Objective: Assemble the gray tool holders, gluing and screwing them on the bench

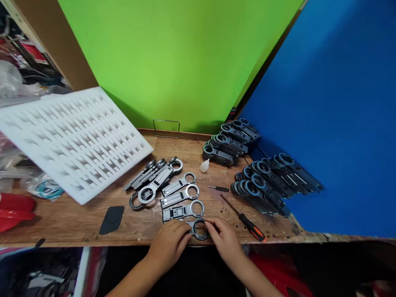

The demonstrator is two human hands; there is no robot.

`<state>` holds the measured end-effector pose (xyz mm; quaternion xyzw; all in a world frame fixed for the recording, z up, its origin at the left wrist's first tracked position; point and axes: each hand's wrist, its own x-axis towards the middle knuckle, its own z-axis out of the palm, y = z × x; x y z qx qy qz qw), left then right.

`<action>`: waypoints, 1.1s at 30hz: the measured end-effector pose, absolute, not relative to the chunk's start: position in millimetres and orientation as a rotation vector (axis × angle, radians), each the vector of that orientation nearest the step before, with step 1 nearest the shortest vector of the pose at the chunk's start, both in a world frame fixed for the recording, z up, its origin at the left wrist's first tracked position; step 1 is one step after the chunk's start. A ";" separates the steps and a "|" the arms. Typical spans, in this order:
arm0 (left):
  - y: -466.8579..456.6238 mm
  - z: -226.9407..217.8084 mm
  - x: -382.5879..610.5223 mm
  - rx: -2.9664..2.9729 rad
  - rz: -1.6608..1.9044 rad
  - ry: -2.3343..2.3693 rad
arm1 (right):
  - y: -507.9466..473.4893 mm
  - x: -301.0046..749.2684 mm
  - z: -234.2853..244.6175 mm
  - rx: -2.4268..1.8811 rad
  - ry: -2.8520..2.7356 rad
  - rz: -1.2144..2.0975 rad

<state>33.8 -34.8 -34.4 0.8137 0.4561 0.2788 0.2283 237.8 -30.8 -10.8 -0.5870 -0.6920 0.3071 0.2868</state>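
At the front edge of the wooden table [77, 218], my left hand [170, 241] and my right hand [224, 237] pinch a small grey ring part [199, 229] from either side, fingers closed on it. Just beyond lie three silver ring-ended brackets, the nearest bracket [182, 211] almost touching my fingers. Farther left sits a pile of silver and dark brackets [156, 177].
Stacks of black ring-ended parts [230, 142] and more black parts [269, 181] lie at the right. An orange-handled screwdriver [246, 218], a small black screwdriver [219, 188], a small white bottle [204, 166], a white foam tray [71, 140] and a dark pad [111, 219] surround the hands.
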 end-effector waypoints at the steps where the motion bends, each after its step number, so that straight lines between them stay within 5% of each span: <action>1: -35.1 -39.2 33.9 2.272 0.746 1.254 | -31.7 239.3 -16.0 -1.609 -1.800 0.831; 16: -33.3 -61.2 33.2 2.618 0.656 1.158 | -32.6 240.8 -27.2 -1.703 -2.198 0.463; 25: -33.1 -62.7 37.0 2.772 0.559 1.045 | -71.5 268.2 -41.1 -1.414 -2.395 0.226; 33: -45.0 -37.2 66.8 2.929 0.179 1.098 | -63.1 258.3 -37.0 -1.434 -2.445 0.360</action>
